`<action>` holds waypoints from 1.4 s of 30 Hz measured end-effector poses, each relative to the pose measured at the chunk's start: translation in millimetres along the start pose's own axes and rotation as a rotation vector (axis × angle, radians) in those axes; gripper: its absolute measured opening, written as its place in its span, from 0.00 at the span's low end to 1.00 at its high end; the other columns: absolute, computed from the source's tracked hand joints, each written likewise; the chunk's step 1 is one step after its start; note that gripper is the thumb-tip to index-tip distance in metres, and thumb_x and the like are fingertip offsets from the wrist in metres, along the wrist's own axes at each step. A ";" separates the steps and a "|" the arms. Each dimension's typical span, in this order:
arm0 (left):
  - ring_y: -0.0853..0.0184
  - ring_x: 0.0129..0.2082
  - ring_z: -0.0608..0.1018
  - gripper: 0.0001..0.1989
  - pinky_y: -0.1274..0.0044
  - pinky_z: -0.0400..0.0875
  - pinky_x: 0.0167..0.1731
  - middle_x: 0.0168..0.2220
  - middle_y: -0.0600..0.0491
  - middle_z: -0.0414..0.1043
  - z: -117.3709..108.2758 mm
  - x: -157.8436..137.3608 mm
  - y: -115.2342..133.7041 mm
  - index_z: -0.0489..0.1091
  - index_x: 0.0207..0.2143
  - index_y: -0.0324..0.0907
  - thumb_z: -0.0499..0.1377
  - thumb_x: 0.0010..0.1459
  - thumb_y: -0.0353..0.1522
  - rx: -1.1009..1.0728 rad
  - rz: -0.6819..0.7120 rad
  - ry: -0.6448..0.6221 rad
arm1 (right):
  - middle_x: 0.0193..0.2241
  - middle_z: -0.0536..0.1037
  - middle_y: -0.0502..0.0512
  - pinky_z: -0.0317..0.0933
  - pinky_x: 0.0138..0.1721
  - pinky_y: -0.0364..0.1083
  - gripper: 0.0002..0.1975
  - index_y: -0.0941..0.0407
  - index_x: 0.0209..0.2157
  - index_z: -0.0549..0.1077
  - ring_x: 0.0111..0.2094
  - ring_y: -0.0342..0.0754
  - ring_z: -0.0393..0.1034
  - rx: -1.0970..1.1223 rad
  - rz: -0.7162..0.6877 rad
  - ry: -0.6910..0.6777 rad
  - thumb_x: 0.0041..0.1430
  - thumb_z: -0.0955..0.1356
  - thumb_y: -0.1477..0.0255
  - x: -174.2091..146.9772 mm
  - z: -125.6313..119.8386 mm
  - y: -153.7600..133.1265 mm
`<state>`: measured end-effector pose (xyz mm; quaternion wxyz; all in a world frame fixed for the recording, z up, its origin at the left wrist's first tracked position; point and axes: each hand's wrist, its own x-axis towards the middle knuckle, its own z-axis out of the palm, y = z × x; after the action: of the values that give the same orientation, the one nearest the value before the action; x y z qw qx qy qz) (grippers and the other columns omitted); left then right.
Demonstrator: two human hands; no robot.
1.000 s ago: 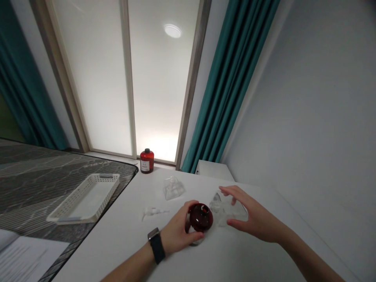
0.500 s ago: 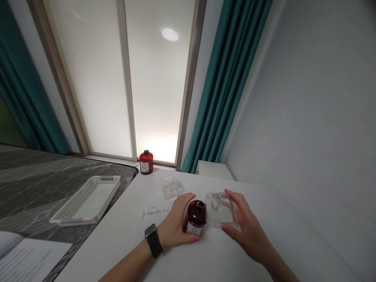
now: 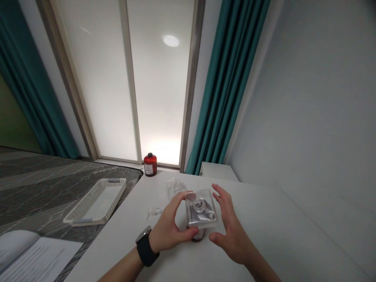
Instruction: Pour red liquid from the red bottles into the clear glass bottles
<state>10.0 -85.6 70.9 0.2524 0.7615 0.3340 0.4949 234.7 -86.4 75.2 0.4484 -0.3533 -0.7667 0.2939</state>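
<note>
A clear square bottle (image 3: 202,213) with a round neck faces up at me, gripped at its left side between the thumb and fingers of my left hand (image 3: 172,225). Beneath it sits the dark red bottle (image 3: 199,235), mostly hidden, with only its lower part showing. My right hand (image 3: 230,223) is open just to the right, its thumb and fingers apart from the clear bottle. Left of my left hand a clear pump head (image 3: 154,212) lies on the white table (image 3: 255,239). Another clear container (image 3: 174,187) is partly hidden behind my left fingers.
A red bottle with a dark cap (image 3: 150,165) stands at the table's far left corner. Off the left edge are a white perforated basket (image 3: 100,201) and an open book (image 3: 41,256). A white cabinet (image 3: 219,170) stands beyond the table.
The clear square bottle has moved left over the dark red bottle. My right hand has let go of it, and my left hand is now on it. The view has shifted slightly.
</note>
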 end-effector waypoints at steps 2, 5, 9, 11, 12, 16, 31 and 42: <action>0.49 0.59 0.68 0.33 0.59 0.61 0.60 0.59 0.42 0.64 -11.0 3.3 -2.9 0.58 0.59 0.42 0.64 0.54 0.38 0.040 -0.003 0.025 | 0.69 0.42 0.63 0.40 0.67 0.65 0.54 0.49 0.68 0.39 0.69 0.66 0.40 0.006 -0.003 0.056 0.51 0.69 0.43 -3.0 6.0 16.6; 0.51 0.58 0.68 0.32 0.60 0.63 0.59 0.57 0.43 0.65 -26.9 10.8 -9.8 0.58 0.59 0.43 0.64 0.54 0.33 0.119 0.028 0.043 | 0.68 0.46 0.65 0.43 0.66 0.65 0.53 0.49 0.68 0.35 0.68 0.66 0.44 0.081 0.078 0.080 0.53 0.68 0.43 -12.3 19.7 50.3; 0.53 0.58 0.69 0.33 0.61 0.65 0.59 0.57 0.44 0.64 -38.9 15.6 -22.8 0.57 0.59 0.43 0.64 0.53 0.31 0.237 0.044 0.012 | 0.67 0.52 0.64 0.41 0.66 0.67 0.52 0.47 0.67 0.37 0.67 0.64 0.49 0.101 0.228 0.048 0.52 0.73 0.56 -23.6 39.6 78.9; 0.52 0.58 0.69 0.34 0.60 0.64 0.59 0.58 0.43 0.64 -41.6 15.1 -29.0 0.55 0.60 0.43 0.64 0.53 0.31 0.285 0.045 -0.007 | 0.66 0.56 0.64 0.41 0.66 0.66 0.52 0.47 0.67 0.38 0.66 0.63 0.52 0.097 0.285 0.037 0.50 0.73 0.64 -25.3 46.1 80.3; 0.52 0.58 0.69 0.34 0.59 0.64 0.59 0.58 0.42 0.63 -42.7 14.6 -31.7 0.55 0.60 0.43 0.64 0.53 0.31 0.303 0.048 -0.013 | 0.65 0.58 0.63 0.41 0.66 0.66 0.52 0.47 0.67 0.39 0.66 0.63 0.52 0.096 0.300 0.032 0.49 0.73 0.67 -25.1 48.3 79.2; 0.53 0.56 0.70 0.34 0.59 0.66 0.58 0.56 0.43 0.65 -49.2 14.9 -38.3 0.54 0.60 0.44 0.64 0.53 0.30 0.355 0.098 -0.048 | 0.65 0.60 0.62 0.43 0.66 0.65 0.47 0.48 0.65 0.49 0.66 0.63 0.52 0.090 0.292 0.022 0.47 0.73 0.72 -22.4 53.0 74.1; 0.53 0.53 0.70 0.34 0.61 0.64 0.53 0.56 0.43 0.67 -66.9 45.6 -26.6 0.56 0.61 0.42 0.63 0.53 0.31 0.730 0.344 -0.296 | 0.64 0.61 0.64 0.53 0.64 0.59 0.45 0.56 0.66 0.52 0.65 0.62 0.55 -0.030 0.183 0.055 0.48 0.72 0.73 -26.7 46.8 72.5; 0.53 0.53 0.70 0.36 0.58 0.58 0.56 0.57 0.45 0.68 -78.3 72.2 -6.2 0.52 0.65 0.45 0.61 0.55 0.33 0.821 0.406 -0.506 | 0.64 0.60 0.64 0.52 0.63 0.60 0.50 0.55 0.69 0.45 0.65 0.61 0.55 -0.038 0.270 0.043 0.48 0.72 0.73 -27.1 46.6 64.9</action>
<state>-43.1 -22.6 138.7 -0.0953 0.9429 0.2746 0.1629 220.5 -77.1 -7.4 0.4144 -0.4679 -0.7077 0.3292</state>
